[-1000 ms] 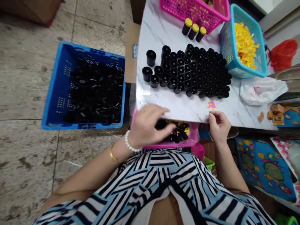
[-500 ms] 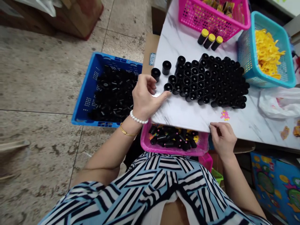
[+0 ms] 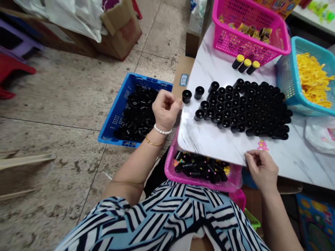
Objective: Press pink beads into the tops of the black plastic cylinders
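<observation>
Marble-patterned white table (image 3: 217,139) with packed black rows, person's left hand (image 3: 166,111) curled by its left edge

Head view: short black plastic cylinders (image 3: 227,104) stand upright in a dense block across the table's middle, reaching to a turquoise latticed plastic basket (image 3: 289,83) heaped with yellow plastic pieces (image 3: 314,80). Two more stand apart near the left edge; of these, the outermost black cylinder (image 3: 186,96) is just beside the left thumb, on its right. Whether they touch I cannot tell. The left hand's fingers bend in toward the thumb, and I cannot tell if anything is gripped there. At the near edge, the person's right hand (image 3: 262,170) has thumb and forefinger drawn together; whether they pinch something small cannot be made out. Just beyond that hand lies a little heap of pink bits (image 3: 262,145), too tiny for their shape to show.

Below the near edge, beside the near-left corner, a shallow pink plastic tray (image 3: 170,174) holds fallen black cylinders. The left hand hides part of a blue plastic crate (image 3: 112,122) on the floor. Both the turquoise basket and a crumpled white plastic bag (image 3: 318,134) are cut off on the right.

Half a second ago the left hand was spread over the left edge, thumb across a cylinder at the block's corner; now it has pulled back leftward and curled. The right hand keeps its pose.
</observation>
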Demonstrator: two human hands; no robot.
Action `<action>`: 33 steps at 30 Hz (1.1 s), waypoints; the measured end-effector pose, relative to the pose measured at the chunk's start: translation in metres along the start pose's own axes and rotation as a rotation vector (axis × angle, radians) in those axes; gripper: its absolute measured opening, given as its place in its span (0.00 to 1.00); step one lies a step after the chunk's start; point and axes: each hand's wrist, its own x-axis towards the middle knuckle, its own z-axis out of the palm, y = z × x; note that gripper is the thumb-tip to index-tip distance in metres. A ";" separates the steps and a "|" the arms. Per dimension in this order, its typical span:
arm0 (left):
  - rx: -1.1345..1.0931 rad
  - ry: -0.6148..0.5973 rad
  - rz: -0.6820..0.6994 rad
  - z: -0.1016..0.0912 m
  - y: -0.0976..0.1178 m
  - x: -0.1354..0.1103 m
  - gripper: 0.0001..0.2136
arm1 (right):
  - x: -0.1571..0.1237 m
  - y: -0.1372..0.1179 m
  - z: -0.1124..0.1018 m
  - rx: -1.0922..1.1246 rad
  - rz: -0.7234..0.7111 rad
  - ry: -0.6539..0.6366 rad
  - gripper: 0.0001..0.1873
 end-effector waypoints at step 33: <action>0.368 -0.656 0.151 0.043 0.131 -0.099 0.11 | 0.021 -0.104 0.001 0.799 0.456 -0.304 0.11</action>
